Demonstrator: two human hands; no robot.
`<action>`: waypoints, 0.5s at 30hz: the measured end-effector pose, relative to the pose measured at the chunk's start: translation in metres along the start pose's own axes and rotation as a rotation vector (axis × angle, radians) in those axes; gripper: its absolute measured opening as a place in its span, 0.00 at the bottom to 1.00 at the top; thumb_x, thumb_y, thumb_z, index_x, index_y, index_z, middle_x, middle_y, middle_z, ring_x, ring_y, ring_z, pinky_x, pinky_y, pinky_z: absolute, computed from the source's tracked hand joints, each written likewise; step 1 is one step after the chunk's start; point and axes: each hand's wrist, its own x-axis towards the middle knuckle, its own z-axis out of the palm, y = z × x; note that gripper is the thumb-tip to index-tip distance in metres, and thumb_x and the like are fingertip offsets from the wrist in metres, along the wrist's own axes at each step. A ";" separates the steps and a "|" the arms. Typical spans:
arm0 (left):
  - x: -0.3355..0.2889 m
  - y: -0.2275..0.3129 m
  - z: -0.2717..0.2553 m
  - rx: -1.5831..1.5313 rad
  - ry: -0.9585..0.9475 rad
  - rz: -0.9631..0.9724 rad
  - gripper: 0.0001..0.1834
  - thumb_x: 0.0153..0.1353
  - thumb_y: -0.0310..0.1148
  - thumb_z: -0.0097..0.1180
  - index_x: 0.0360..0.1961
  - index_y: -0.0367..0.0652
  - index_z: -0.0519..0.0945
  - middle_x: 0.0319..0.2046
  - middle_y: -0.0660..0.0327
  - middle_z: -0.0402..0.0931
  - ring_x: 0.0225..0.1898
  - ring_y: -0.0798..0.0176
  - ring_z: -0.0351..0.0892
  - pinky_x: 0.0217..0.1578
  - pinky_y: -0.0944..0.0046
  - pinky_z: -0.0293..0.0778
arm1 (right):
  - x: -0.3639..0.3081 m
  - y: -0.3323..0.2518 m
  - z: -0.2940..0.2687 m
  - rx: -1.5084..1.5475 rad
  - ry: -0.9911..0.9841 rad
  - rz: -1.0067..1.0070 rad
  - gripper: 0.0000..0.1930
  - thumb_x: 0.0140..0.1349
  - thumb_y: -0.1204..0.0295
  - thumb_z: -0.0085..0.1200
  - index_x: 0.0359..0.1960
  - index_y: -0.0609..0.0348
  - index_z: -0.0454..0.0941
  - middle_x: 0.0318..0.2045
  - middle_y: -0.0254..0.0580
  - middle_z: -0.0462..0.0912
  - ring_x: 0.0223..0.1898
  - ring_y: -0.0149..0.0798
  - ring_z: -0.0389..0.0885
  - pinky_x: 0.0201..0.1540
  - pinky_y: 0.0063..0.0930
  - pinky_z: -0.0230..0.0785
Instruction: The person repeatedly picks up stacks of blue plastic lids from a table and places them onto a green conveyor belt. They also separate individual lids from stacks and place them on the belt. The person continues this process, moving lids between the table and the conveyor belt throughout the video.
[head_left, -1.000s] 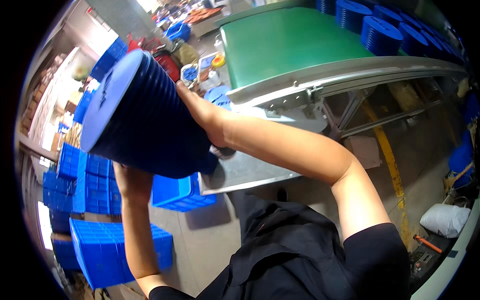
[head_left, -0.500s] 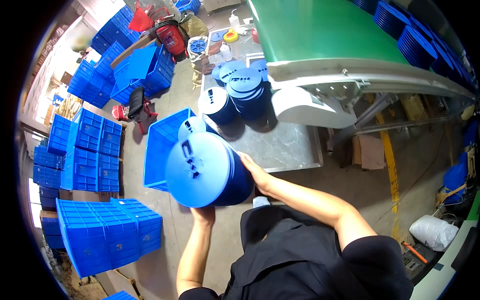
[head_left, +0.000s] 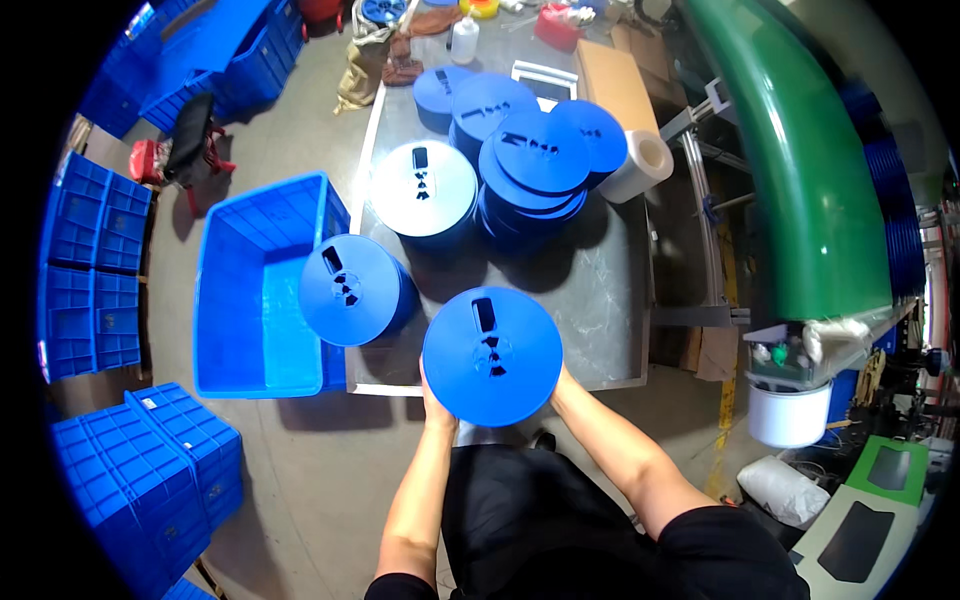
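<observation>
Both hands hold a stack of round blue plastic discs [head_left: 492, 395] in front of my body, its top face turned up to me with a slot and small cutouts in it. My left hand [head_left: 437, 408] grips the stack's left side and my right hand [head_left: 562, 383] its right side; most of the fingers are hidden under or behind the discs. Left of it, another disc stack [head_left: 370, 305] stands at the table's edge beside an open blue crate [head_left: 222, 340]. More stacks, a glossy one [head_left: 445, 185] and a darker, uneven one [head_left: 540, 170], stand farther back on the metal table [head_left: 600, 290].
A white roll [head_left: 640, 165], a cardboard piece [head_left: 615, 85] and a white squeeze bottle [head_left: 464, 40] are on the table's far part. A green conveyor belt [head_left: 810, 180] runs along the right. Stacked blue crates [head_left: 150, 480] and a small stool [head_left: 190, 140] stand at the left.
The held disc stack has moved right, away from the crate, and now sits more upright before me. My view has turned, showing more of the table.
</observation>
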 end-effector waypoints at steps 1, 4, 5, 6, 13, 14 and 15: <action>0.019 -0.006 -0.005 0.070 0.002 0.020 0.24 0.64 0.42 0.39 0.58 0.40 0.61 0.52 0.56 0.66 0.52 0.63 0.68 0.52 0.64 0.66 | 0.009 -0.011 0.020 0.206 0.103 0.198 0.20 0.64 0.56 0.39 0.47 0.58 0.73 0.39 0.44 0.79 0.40 0.41 0.77 0.46 0.38 0.71; 0.068 -0.005 -0.006 0.011 -0.024 0.008 0.23 0.66 0.41 0.37 0.58 0.40 0.61 0.52 0.57 0.67 0.51 0.64 0.68 0.52 0.64 0.66 | 0.053 -0.018 0.023 0.176 0.139 0.172 0.20 0.64 0.56 0.41 0.47 0.57 0.73 0.39 0.43 0.79 0.40 0.41 0.76 0.46 0.38 0.71; 0.077 -0.008 -0.011 0.018 -0.032 -0.002 0.22 0.65 0.39 0.38 0.57 0.40 0.62 0.51 0.57 0.67 0.51 0.63 0.68 0.52 0.64 0.66 | 0.065 -0.019 0.022 0.170 0.161 0.154 0.20 0.63 0.57 0.41 0.47 0.57 0.73 0.39 0.43 0.79 0.40 0.41 0.76 0.46 0.38 0.71; 0.086 -0.010 -0.016 0.026 -0.038 -0.014 0.22 0.64 0.37 0.39 0.57 0.39 0.63 0.51 0.57 0.68 0.50 0.63 0.69 0.51 0.64 0.67 | 0.076 -0.018 0.021 0.164 0.191 0.138 0.19 0.63 0.57 0.41 0.47 0.57 0.73 0.39 0.43 0.78 0.40 0.41 0.76 0.46 0.38 0.71; 0.134 -0.049 -0.068 1.322 -0.201 0.366 0.20 0.58 0.38 0.49 0.52 0.45 0.71 0.48 0.58 0.73 0.50 0.55 0.70 0.53 0.56 0.65 | 0.122 -0.018 0.023 -0.045 0.242 -0.040 0.20 0.62 0.58 0.45 0.51 0.56 0.69 0.45 0.42 0.75 0.46 0.39 0.72 0.50 0.36 0.67; 0.132 -0.073 -0.084 1.192 -0.213 0.291 0.23 0.64 0.40 0.41 0.58 0.40 0.63 0.53 0.56 0.68 0.54 0.58 0.67 0.56 0.61 0.63 | 0.118 -0.019 0.022 -0.131 0.143 -0.115 0.21 0.62 0.59 0.45 0.54 0.55 0.66 0.50 0.42 0.72 0.51 0.39 0.69 0.53 0.35 0.64; 0.131 -0.101 -0.113 0.971 -0.184 0.251 0.24 0.64 0.40 0.42 0.58 0.41 0.63 0.53 0.56 0.68 0.53 0.57 0.67 0.56 0.60 0.63 | 0.108 -0.021 0.027 -0.137 0.075 -0.135 0.22 0.62 0.59 0.45 0.55 0.55 0.64 0.52 0.41 0.70 0.53 0.38 0.67 0.56 0.34 0.61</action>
